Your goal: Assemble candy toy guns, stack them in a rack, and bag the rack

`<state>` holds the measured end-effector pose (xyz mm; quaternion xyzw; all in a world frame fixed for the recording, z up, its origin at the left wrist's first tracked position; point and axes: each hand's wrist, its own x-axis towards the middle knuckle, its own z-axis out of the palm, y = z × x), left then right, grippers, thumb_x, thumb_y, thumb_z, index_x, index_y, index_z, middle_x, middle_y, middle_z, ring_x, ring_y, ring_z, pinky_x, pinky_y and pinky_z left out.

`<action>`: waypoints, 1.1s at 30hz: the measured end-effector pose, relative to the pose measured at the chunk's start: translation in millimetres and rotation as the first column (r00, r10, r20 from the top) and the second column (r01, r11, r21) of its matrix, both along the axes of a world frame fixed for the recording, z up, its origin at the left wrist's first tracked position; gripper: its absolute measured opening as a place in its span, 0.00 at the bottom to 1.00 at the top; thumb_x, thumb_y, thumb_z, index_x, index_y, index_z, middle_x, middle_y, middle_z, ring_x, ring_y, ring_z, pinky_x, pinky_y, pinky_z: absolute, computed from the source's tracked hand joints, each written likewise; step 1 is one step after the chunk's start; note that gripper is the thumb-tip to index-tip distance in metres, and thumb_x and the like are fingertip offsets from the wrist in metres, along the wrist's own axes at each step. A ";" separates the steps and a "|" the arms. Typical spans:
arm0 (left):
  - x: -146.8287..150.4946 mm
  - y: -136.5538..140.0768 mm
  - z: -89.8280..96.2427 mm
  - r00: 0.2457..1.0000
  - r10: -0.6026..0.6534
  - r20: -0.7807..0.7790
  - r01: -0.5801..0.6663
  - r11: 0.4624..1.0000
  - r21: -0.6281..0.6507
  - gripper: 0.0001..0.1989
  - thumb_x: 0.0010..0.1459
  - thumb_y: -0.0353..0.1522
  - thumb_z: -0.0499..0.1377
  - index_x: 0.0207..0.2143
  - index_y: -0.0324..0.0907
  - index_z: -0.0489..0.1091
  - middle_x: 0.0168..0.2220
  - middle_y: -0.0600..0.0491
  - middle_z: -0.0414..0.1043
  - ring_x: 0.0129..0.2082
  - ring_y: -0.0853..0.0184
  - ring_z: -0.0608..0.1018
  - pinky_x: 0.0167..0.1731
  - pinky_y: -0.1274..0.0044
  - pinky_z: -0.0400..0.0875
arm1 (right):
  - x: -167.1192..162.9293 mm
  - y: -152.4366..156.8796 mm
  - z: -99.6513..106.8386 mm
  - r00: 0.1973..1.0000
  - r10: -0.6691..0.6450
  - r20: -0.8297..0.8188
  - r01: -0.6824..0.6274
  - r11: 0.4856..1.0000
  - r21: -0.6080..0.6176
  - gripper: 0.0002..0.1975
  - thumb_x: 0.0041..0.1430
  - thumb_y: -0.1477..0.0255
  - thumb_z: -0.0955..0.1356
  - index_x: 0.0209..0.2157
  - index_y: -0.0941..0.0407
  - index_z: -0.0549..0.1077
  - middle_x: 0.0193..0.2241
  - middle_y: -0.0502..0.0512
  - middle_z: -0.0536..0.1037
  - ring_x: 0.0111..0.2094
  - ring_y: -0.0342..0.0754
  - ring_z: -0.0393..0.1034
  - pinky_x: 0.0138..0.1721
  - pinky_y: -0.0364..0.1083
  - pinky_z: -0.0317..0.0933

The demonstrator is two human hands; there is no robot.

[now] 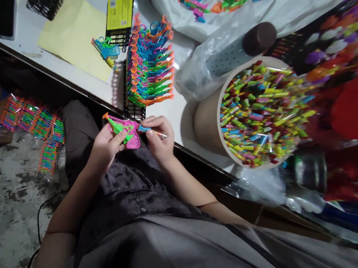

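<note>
Above my lap, my left hand [106, 146] is closed around a pink and green plastic toy [132, 137] with a mesh part and an orange tip. My right hand [161, 139] pinches a thin, brightly coloured wrapped stick [155, 132], its blue end against the toy's right side. Whether the two are joined I cannot tell. Just beyond my hands, a dense row of similar coloured toys [150, 61] stands on a black rack [136, 112] at the table edge. A loose blue and green toy [109, 49] lies left of the row.
A beige tub [209, 122] full of wrapped sticks stands on the right. Behind it are a dotted bottle [226, 59] and a white sack [166, 11] of loose plastic pieces. Yellow paper [78, 41] and a phone [1, 17] lie left. Bagged toys [32, 118] sit lower left.
</note>
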<state>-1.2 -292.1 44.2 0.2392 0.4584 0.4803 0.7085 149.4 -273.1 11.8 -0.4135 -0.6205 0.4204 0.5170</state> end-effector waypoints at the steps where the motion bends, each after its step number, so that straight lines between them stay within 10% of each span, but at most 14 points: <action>1: -3.0 8.7 2.7 0.999 0.020 -0.028 -0.019 0.999 0.040 0.14 0.54 0.35 0.61 0.42 0.39 0.66 0.41 0.47 0.73 0.40 0.63 0.78 0.35 0.74 0.75 | 15.1 4.4 7.9 0.997 0.032 0.063 -0.035 0.999 0.039 0.15 0.58 0.55 0.63 0.37 0.52 0.65 0.34 0.53 0.70 0.32 0.45 0.69 0.33 0.47 0.65; 4: -24.5 53.3 1.3 0.970 0.162 -0.182 -0.125 0.973 0.195 0.11 0.58 0.34 0.57 0.43 0.40 0.66 0.41 0.51 0.71 0.45 0.62 0.76 0.40 0.71 0.74 | 77.2 19.6 32.1 0.953 -0.173 0.250 0.118 0.969 0.218 0.19 0.58 0.53 0.62 0.45 0.50 0.63 0.36 0.54 0.71 0.33 0.47 0.70 0.33 0.49 0.66; 7: -55.3 125.1 -20.6 0.916 0.211 -0.341 -0.124 0.958 0.260 0.15 0.61 0.39 0.56 0.46 0.40 0.64 0.39 0.53 0.71 0.48 0.64 0.74 0.47 0.67 0.71 | 146.8 30.6 44.1 0.686 -0.519 0.510 0.455 0.853 0.256 0.19 0.62 0.58 0.57 0.49 0.53 0.62 0.39 0.59 0.70 0.39 0.50 0.71 0.39 0.52 0.66; 10: -77.3 198.1 -53.8 0.883 0.154 -0.444 -0.047 0.969 0.242 0.20 0.58 0.43 0.59 0.47 0.40 0.65 0.40 0.51 0.72 0.49 0.66 0.72 0.51 0.66 0.68 | 197.6 33.4 34.2 0.364 -0.303 0.881 0.544 0.836 0.062 0.19 0.59 0.63 0.60 0.47 0.58 0.68 0.40 0.64 0.73 0.39 0.53 0.70 0.44 0.55 0.64; 13: -86.7 225.5 -83.4 0.734 0.357 -0.577 -0.185 0.924 0.336 0.23 0.61 0.44 0.56 0.51 0.37 0.62 0.49 0.45 0.67 0.54 0.67 0.68 0.55 0.67 0.62 | 219.5 32.1 12.2 0.194 -0.025 0.981 0.563 0.821 -0.090 0.19 0.54 0.65 0.64 0.43 0.62 0.73 0.40 0.68 0.73 0.43 0.57 0.68 0.48 0.56 0.62; 17: -92.4 165.1 -119.3 0.413 0.618 -0.669 -0.211 0.780 0.590 0.22 0.63 0.40 0.50 0.55 0.39 0.60 0.55 0.44 0.62 0.59 0.64 0.63 0.61 0.70 0.55 | 223.4 31.7 -6.4 0.224 -0.069 0.972 0.526 0.848 -0.061 0.19 0.54 0.65 0.63 0.42 0.62 0.76 0.39 0.67 0.74 0.41 0.55 0.69 0.48 0.53 0.62; 21: -95.5 80.7 -149.8 0.176 0.568 -0.804 -0.200 0.820 0.536 0.20 0.59 0.34 0.50 0.52 0.36 0.64 0.51 0.41 0.66 0.57 0.59 0.66 0.61 0.66 0.55 | 221.8 38.2 -2.4 0.240 0.065 0.969 0.448 0.878 -0.170 0.19 0.53 0.66 0.61 0.38 0.61 0.77 0.34 0.63 0.76 0.35 0.52 0.68 0.41 0.48 0.61; 24: -93.5 56.8 -154.4 0.120 0.516 -0.848 -0.200 0.849 0.489 0.23 0.59 0.34 0.48 0.55 0.33 0.62 0.55 0.38 0.64 0.60 0.57 0.63 0.63 0.64 0.50 | 219.2 44.7 7.6 0.234 0.216 0.948 0.450 0.840 -0.302 0.18 0.54 0.66 0.59 0.34 0.61 0.77 0.30 0.62 0.77 0.31 0.50 0.66 0.36 0.45 0.59; 29: -91.6 67.2 -141.5 0.126 0.450 -0.884 -0.131 0.891 0.435 0.41 0.60 0.47 0.45 0.66 0.26 0.39 0.68 0.33 0.32 0.68 0.50 0.37 0.63 0.56 0.30 | 208.9 41.2 23.0 0.349 0.273 0.897 0.489 0.763 -0.423 0.18 0.55 0.66 0.58 0.30 0.59 0.76 0.30 0.59 0.77 0.32 0.49 0.66 0.37 0.44 0.59; 33: -91.8 72.4 -140.5 0.180 0.353 -0.918 -0.044 0.935 0.351 0.41 0.60 0.50 0.42 0.66 0.31 0.42 0.68 0.36 0.34 0.68 0.50 0.36 0.62 0.55 0.22 | 198.8 31.3 27.7 0.428 0.200 0.881 0.552 0.714 -0.430 0.20 0.56 0.63 0.58 0.34 0.60 0.76 0.28 0.57 0.76 0.31 0.48 0.67 0.35 0.44 0.59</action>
